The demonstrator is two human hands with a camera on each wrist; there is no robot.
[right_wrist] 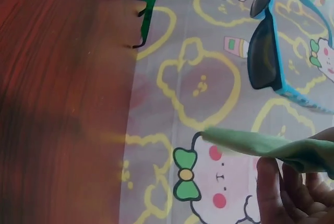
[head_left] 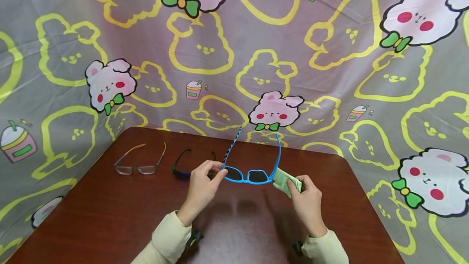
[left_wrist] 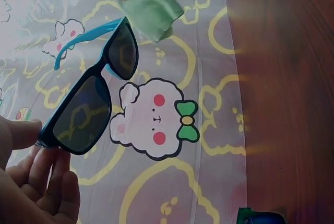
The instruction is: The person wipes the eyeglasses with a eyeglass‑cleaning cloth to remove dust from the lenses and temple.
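Note:
Blue-framed sunglasses [head_left: 246, 181] with dark lenses are held above the table, temples unfolded and pointing away from me. My left hand [head_left: 203, 186] pinches them at the left hinge corner, between thumb and fingers, as the left wrist view also shows. In my right hand [head_left: 307, 202] is a folded light green cloth [head_left: 283, 181], gripped between thumb and fingers. In the head view the cloth appears right beside the right hinge; in the right wrist view a gap separates the cloth [right_wrist: 245, 141] from the sunglasses [right_wrist: 265, 59].
Clear-lens eyeglasses [head_left: 136, 170] lie with temples unfolded at the table's left. Dark sunglasses [head_left: 180, 174] rest behind my left hand, partly hidden by it. The brown table [head_left: 234, 231] meets a cartoon-printed curtain [head_left: 220, 64] at its back and sides.

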